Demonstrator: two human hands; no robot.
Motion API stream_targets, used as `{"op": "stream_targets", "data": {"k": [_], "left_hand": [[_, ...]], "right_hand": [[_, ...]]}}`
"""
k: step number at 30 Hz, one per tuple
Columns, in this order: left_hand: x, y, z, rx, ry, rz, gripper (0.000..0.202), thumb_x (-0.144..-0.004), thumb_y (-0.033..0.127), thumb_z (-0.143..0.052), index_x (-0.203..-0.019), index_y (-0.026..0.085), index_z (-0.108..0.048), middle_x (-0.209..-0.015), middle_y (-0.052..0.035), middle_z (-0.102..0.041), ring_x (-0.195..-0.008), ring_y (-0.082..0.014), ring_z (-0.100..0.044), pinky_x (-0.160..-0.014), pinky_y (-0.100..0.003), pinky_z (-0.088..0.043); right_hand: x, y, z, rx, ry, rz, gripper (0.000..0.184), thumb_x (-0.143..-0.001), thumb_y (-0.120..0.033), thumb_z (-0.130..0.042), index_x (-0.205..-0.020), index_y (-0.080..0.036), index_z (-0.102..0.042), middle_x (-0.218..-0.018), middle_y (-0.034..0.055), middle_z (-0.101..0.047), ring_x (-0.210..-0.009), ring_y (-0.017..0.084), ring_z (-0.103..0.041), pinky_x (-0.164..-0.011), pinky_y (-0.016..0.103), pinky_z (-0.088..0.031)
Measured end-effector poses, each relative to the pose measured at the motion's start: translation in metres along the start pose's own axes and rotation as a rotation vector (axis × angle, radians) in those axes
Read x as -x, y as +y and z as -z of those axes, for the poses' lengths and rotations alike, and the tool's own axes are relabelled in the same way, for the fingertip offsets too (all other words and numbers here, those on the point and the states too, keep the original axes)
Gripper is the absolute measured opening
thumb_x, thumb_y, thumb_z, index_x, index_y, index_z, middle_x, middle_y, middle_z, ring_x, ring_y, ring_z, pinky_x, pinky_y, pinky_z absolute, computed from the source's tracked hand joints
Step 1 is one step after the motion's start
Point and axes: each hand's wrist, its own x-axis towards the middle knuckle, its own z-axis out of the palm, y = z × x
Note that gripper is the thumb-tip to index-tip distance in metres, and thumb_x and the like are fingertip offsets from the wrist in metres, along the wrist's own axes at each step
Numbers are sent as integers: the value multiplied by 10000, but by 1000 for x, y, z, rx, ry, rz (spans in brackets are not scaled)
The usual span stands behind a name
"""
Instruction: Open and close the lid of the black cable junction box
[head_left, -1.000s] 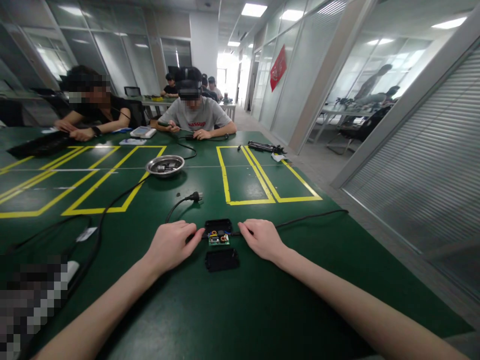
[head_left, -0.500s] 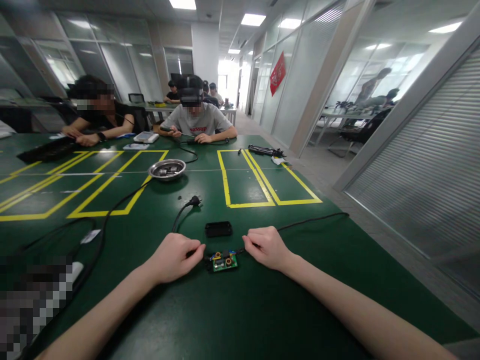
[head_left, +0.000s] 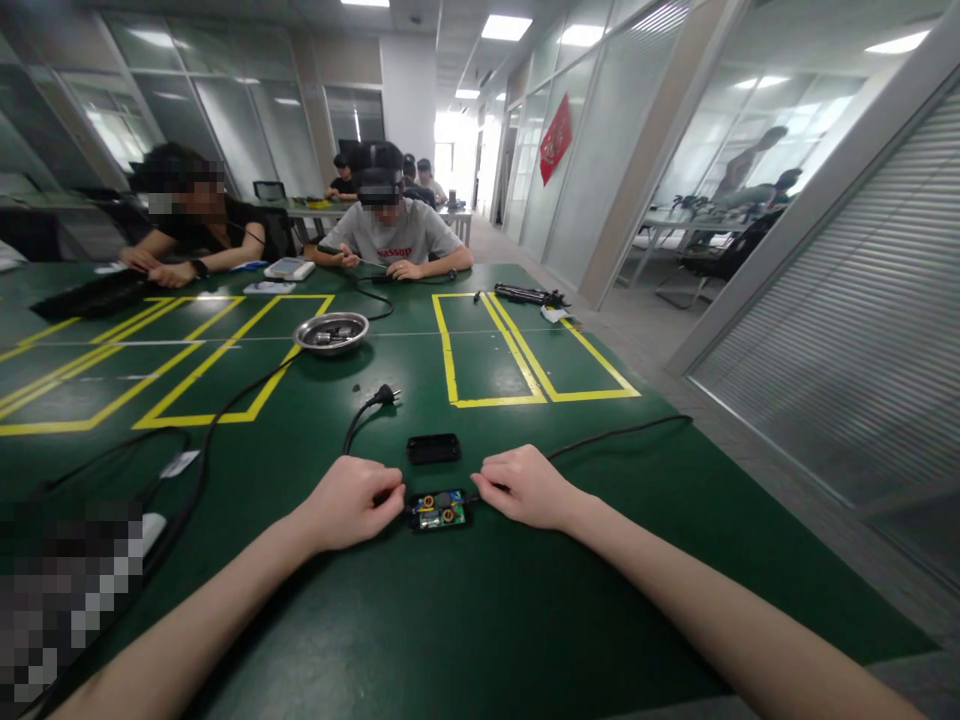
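Observation:
A small green circuit board (head_left: 436, 512) with copper coils lies in a black case half (head_left: 411, 520) on the green table, straight in front of me. My left hand (head_left: 351, 500) is closed, pinching the black cable at the board's left end. My right hand (head_left: 523, 485) is closed on the black cable (head_left: 622, 431) at its right end. The other black case half (head_left: 433, 448) lies just beyond, apart from both hands. The left cable loops away to a plug (head_left: 387, 393).
A metal bowl (head_left: 331, 331) holding small parts stands farther back, beside yellow tape rectangles (head_left: 495, 400). Black cables (head_left: 202, 450) run across the left side. Two people sit across the table with their own hands on it. The table edge (head_left: 750, 500) drops off at right.
Both hands drew the board by its cables from beside the far case half toward me. It now rests in the near case half.

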Motion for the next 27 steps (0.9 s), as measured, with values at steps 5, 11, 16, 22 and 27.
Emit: {"op": "stream_targets", "data": {"k": [5,11,16,22,27], "left_hand": [[-2,1,-2,-17,19,-2,328,-909,241,-473,-585,193,-464,-533,17,-513,-490,-121,-465,-543,-248,-291],[-3,5,-2,11,-13,-5,334,-918,222,-475,-586,184,-486,-508,32,-478,-469,-104,-430,-530,-239,-258],[-1,4,-3,51,-19,6,340,-940,235,-481,-605,181,-503,-529,33,-500,-476,-100,-450,-537,-234,-275],[-1,0,-7,58,22,-38,358,-967,260,-454,-624,182,-520,-613,0,-549,-577,-125,-535,-582,-236,-331],[-4,1,-9,31,-30,37,391,-1002,311,-418,-640,192,-510,-564,11,-531,-525,-131,-508,-568,-250,-301]], "right_hand": [[0,-3,1,23,-55,-3,422,-1001,-201,-507,-586,-173,-576,-567,-1,-592,-500,103,-482,-540,268,-256],[-1,-8,8,72,-142,-43,409,-989,-206,-533,-586,-161,-589,-579,9,-607,-535,110,-501,-552,273,-245],[-3,-11,8,40,-141,-57,361,-983,-206,-550,-628,-165,-602,-634,14,-630,-585,120,-536,-573,270,-286],[-4,-13,1,2,-125,-59,234,-1019,-230,-550,-816,-178,-654,-767,30,-707,-679,144,-622,-624,258,-349],[-5,-16,1,-67,-91,-161,20,-972,-212,-641,-965,-198,-628,-707,-14,-674,-630,143,-613,-617,248,-352]]}}
